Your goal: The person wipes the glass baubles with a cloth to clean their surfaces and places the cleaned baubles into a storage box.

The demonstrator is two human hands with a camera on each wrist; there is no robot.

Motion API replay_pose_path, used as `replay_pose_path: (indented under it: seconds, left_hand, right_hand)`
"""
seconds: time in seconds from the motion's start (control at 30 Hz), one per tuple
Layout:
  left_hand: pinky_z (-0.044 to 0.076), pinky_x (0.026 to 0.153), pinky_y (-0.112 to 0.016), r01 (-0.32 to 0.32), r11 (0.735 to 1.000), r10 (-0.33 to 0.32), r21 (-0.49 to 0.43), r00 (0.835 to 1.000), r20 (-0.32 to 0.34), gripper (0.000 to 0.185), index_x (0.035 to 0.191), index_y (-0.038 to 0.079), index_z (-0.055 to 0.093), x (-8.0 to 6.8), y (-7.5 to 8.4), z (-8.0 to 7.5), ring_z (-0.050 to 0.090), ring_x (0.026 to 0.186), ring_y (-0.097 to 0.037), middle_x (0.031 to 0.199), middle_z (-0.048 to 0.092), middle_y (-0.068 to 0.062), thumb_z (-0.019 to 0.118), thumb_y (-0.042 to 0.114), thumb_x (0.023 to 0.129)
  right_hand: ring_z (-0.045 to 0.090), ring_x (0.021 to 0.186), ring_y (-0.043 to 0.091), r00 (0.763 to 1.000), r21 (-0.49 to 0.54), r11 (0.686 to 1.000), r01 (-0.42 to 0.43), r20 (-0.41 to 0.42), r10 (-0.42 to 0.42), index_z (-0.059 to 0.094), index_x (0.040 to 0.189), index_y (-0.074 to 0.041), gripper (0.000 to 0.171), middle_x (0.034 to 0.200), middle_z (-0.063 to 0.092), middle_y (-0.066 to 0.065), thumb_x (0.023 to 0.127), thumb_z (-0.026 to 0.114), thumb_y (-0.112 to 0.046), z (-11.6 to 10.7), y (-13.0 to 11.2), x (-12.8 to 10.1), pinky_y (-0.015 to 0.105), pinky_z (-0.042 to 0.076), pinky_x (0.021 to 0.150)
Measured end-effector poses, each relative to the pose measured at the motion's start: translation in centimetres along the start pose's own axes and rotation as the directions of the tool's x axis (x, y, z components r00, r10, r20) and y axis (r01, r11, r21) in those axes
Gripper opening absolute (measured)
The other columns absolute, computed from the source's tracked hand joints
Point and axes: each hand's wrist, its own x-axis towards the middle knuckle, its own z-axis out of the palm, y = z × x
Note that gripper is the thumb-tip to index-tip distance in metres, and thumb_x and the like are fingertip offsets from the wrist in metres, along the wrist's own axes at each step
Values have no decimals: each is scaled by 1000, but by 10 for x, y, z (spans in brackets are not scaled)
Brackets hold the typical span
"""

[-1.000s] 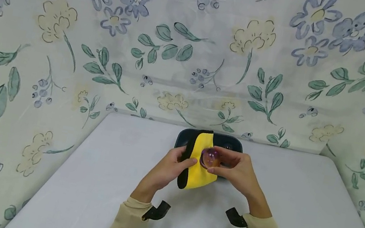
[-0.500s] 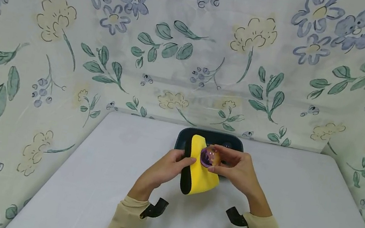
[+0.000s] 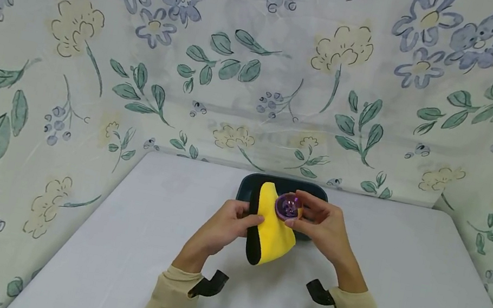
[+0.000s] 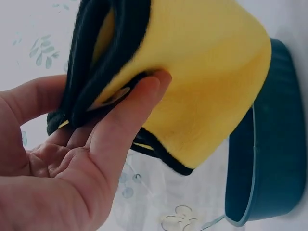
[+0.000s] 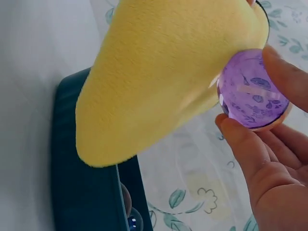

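While the folded yellow cloth (image 3: pixel 273 230) with its black edging hangs from the left hand (image 3: pixel 226 227), whose thumb and curled fingers pinch the bunched black-trimmed edges, the right hand (image 3: pixel 320 225) holds a small purple glass ball (image 3: pixel 288 206) between thumb and fingertips, pressed against the cloth's upper part. Compared with a second ago, the ball has turned in the fingers: it then showed a pinkish, amber-tinged face, and now a clear violet one looks up at the head camera, while the cloth has slid a little lower and tilted. I judge from this that the wiping is under way, fresh faces of the ball being brought round to the cloth in turn. Both are held above the near edge of a dark teal tray (image 3: pixel 314 191), which sits on the white tabletop (image 3: pixel 400 291) near the flowered backdrop (image 3: pixel 98 40). Inside the tray (the right wrist view shows it best) at least two more clear glass balls (image 5: pixel 130 211) lie against its wall; what else it holds is hidden behind the cloth.
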Motion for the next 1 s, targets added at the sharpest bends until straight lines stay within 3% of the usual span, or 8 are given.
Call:
replay_pose_path:
  seconds: [0.13, 0.3, 0.43, 0.67, 0.8, 1.0]
  left_hand:
    - [61, 98, -43, -19, 1000, 18, -16, 1000, -21, 38, 132, -7, 60, -2, 1, 1, 74, 107, -27, 126, 70, -25, 56, 18, 105]
    - [60, 100, -44, -35, 999, 34, -21, 999, -39, 36, 132, -8, 60, -3, 2, 1, 74, 106, -25, 127, 70, -26, 56, 16, 104]
    - [60, 100, -43, -32, 999, 31, -25, 998, -53, 36, 132, -7, 60, -3, 3, 2, 73, 105, -23, 126, 69, -25, 57, 15, 104]
    - [60, 98, -43, -55, 997, 50, -53, 995, -82, 38, 134, -9, 59, -2, 2, 0, 74, 108, -28, 128, 68, -27, 55, 14, 104]
    - [60, 99, -42, -62, 996, 57, -63, 995, -82, 39, 136, -9, 57, -1, 1, 0, 74, 108, -27, 128, 67, -28, 54, 14, 105]
    - [60, 99, -41, -62, 995, 54, -81, 993, -102, 39, 137, -7, 58, -2, 3, 1, 74, 108, -26, 130, 67, -26, 54, 15, 104]
  right_hand:
    - [70, 121, 37, 998, 30, 999, -40, 54, 39, 54, 146, 0, 66, 145, 58, 25, 86, 81, -4, 0, 1, 1, 29, 62, 89]
    - [67, 122, 46, 993, 46, 997, -60, 102, 55, 56, 143, 0, 62, 143, 54, 26, 86, 80, -3, -1, 3, 2, 32, 63, 90]
    - [67, 123, 43, 993, 17, 998, -60, 101, 58, 57, 143, 0, 64, 144, 56, 24, 84, 82, -3, -3, 3, 0, 30, 62, 93]
    - [71, 104, 22, 994, -148, 989, 7, 108, 9, 63, 139, -4, 63, 131, 68, 18, 81, 86, -9, -3, 8, -1, 26, 59, 98]
    - [70, 106, 23, 993, -207, 978, 23, 119, 2, 64, 138, -4, 63, 130, 70, 16, 80, 87, -11, -5, 7, -2, 26, 58, 101]
    - [70, 114, 29, 987, -212, 977, 26, 161, 9, 65, 137, -3, 63, 136, 68, 18, 78, 88, -8, -9, -1, -4, 34, 58, 102]
